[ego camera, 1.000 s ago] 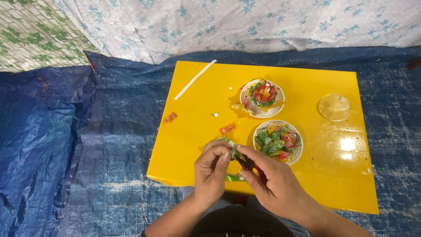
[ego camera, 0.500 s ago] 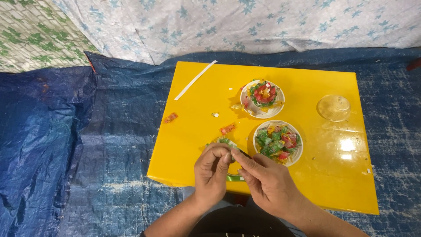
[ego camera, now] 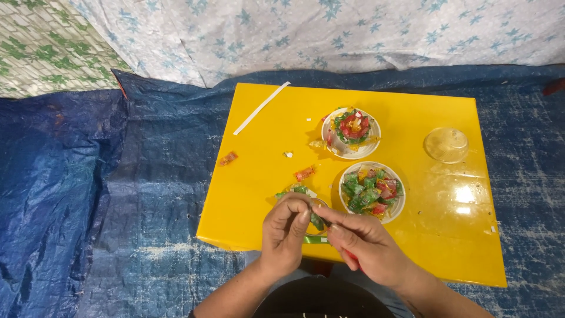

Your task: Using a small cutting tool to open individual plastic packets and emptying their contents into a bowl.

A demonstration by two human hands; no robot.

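Both my hands meet over the near edge of a low yellow table (ego camera: pixel 271 153). My left hand (ego camera: pixel 286 234) and my right hand (ego camera: pixel 364 246) pinch a small green wrapped candy (ego camera: pixel 317 221) between their fingertips. A green wrapper piece (ego camera: pixel 298 190) lies just beyond my left hand. Two white bowls hold coloured wrapped candies: the near bowl (ego camera: pixel 372 191) sits beside my right hand, the far bowl (ego camera: pixel 351 132) stands further back.
A clear plastic lid (ego camera: pixel 446 144) rests at the table's right. A white strip (ego camera: pixel 261 108) lies at the back left. Loose orange candies lie on the table (ego camera: pixel 305 173) and on the blue tarp (ego camera: pixel 228 158). Patterned cloth hangs behind.
My fingers have worked the green candy slightly; both hands stay at the same spot by the table's near edge. Nothing else has moved.
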